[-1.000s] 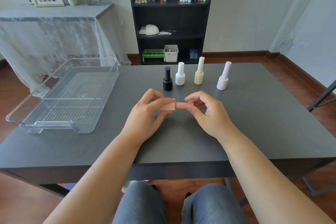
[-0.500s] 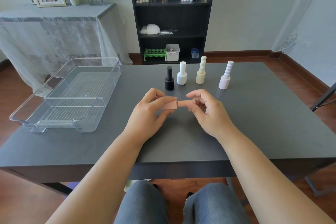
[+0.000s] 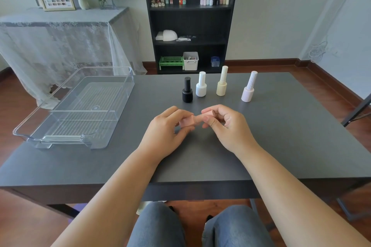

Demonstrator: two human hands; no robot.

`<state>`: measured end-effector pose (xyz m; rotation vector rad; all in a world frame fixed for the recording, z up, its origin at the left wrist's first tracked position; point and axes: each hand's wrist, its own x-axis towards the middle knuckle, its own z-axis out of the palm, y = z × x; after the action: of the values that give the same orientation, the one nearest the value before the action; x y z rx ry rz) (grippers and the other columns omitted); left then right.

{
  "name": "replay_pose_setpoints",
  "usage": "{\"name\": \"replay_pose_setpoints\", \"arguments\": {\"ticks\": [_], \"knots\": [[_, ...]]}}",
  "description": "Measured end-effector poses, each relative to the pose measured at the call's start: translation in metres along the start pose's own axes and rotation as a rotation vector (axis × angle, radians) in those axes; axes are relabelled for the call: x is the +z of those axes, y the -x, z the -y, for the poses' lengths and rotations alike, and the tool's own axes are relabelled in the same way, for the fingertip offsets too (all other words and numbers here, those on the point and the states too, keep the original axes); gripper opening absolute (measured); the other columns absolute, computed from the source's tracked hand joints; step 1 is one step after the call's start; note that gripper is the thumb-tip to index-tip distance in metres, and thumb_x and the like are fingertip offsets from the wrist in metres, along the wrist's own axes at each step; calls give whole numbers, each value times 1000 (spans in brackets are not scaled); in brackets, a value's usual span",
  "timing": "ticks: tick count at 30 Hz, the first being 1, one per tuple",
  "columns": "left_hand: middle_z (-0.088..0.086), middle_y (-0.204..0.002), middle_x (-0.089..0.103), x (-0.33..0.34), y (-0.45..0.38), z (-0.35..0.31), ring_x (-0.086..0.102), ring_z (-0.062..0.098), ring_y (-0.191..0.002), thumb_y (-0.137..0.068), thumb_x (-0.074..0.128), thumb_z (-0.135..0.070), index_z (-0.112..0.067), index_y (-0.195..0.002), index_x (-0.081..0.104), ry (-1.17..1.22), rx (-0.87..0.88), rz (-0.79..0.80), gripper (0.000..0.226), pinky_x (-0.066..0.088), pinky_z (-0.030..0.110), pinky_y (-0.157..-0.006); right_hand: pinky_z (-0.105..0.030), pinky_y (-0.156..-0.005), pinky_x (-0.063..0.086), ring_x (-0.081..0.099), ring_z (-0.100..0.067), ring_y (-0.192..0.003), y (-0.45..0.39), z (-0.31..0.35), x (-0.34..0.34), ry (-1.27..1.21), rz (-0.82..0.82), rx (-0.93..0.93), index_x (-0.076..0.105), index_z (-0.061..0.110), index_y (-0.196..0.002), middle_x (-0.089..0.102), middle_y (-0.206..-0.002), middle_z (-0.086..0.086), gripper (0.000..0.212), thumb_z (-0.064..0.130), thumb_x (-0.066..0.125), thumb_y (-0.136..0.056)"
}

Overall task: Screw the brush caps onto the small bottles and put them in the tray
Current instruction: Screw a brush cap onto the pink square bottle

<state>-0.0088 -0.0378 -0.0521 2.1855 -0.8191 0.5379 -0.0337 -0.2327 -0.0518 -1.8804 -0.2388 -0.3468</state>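
Note:
A small pink bottle (image 3: pixel 186 121) lies sideways above the grey table (image 3: pixel 281 136), pinched in my left hand (image 3: pixel 164 132). Its pink brush cap (image 3: pixel 208 114) meets the bottle's neck and is gripped by the fingers of my right hand (image 3: pixel 226 126). Behind my hands a row of capped bottles stands upright: a black bottle (image 3: pixel 187 90), a white bottle (image 3: pixel 201 84), a cream bottle (image 3: pixel 222 81) and a lilac bottle (image 3: pixel 249 87). The clear plastic tray (image 3: pixel 26 126) sits at the left of the table with nothing in it.
A black bookshelf (image 3: pixel 190 20) with polish bottles and bins stands behind the table. A lace-covered side table (image 3: pixel 60 32) with flowers and a framed chart is at the back left. My knees are under the table's near edge.
My right fingers have shifted around the cap, which stays joined to the pink bottle. Both hands remain in about the same place; the camera view has tilted slightly.

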Motion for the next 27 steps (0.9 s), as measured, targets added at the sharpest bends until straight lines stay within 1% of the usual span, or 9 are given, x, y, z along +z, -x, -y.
{"name": "replay_pose_setpoints", "arguments": {"ticks": [3,6,9,11,14,16,20,25,27], "knots": [[-2,-89,62,1,0,-3,61,21,-74,-81,76,-17,-12,-97,68,-74,16,-17,18,55,41,-64,-11,-68,49,68,-4,-70,-1,3,5,33,-25,-5,67,21,-97,72,-71,5,7,23,64,-91],[-7,-91,64,-1,-1,-3,62,15,-79,-81,76,-22,-16,-97,68,-49,-55,-6,19,55,37,-68,-13,-67,49,68,-6,-68,-5,7,6,47,-36,11,68,21,-96,71,-70,4,9,26,66,-90],[-15,-92,65,1,-5,-1,61,0,-82,-80,77,-30,-26,-99,67,15,-171,23,21,52,19,-72,-15,-66,48,63,-9,-65,-16,15,5,37,-46,42,70,20,-92,69,-69,1,11,30,69,-86],[-18,-97,67,3,-10,2,60,-6,-86,-81,75,-36,-30,-104,67,44,-228,50,25,46,11,-75,-10,-62,44,58,-4,-62,-29,20,3,82,-41,40,71,20,-90,67,-65,10,15,33,69,-85],[-19,-110,63,5,-14,10,56,-4,-96,-80,73,-44,-30,-117,65,50,-318,52,40,41,14,-81,-7,-63,42,60,0,-64,-48,28,-5,232,-6,31,69,19,-87,71,-66,18,18,37,66,-87],[-16,-114,60,4,-17,18,56,0,-102,-81,71,-44,-28,-119,63,84,-395,9,42,43,17,-85,-16,-70,47,65,-3,-70,-59,28,-12,322,7,51,67,20,-85,74,-71,9,16,36,66,-88],[-11,-116,59,1,-27,27,59,6,-102,-86,67,-40,-28,-118,62,137,-506,-8,34,48,22,-86,-26,-69,49,66,-7,-73,-65,20,-21,425,32,104,66,25,-83,72,-73,9,14,38,66,-87],[-8,-119,58,-1,-50,32,60,10,-102,-87,67,-37,-26,-120,60,157,-567,4,36,48,25,-84,-28,-64,46,60,-9,-73,-65,26,-27,489,66,152,66,34,-87,63,-73,10,35,66,62,-75],[-8,-120,57,-3,-61,31,59,10,-104,-87,67,-37,-27,-122,58,171,-582,6,37,53,30,-83,-25,-59,43,58,-9,-69,-74,37,-36,449,-12,110,68,35,-93,56,-66,11,41,70,54,-78]]}}
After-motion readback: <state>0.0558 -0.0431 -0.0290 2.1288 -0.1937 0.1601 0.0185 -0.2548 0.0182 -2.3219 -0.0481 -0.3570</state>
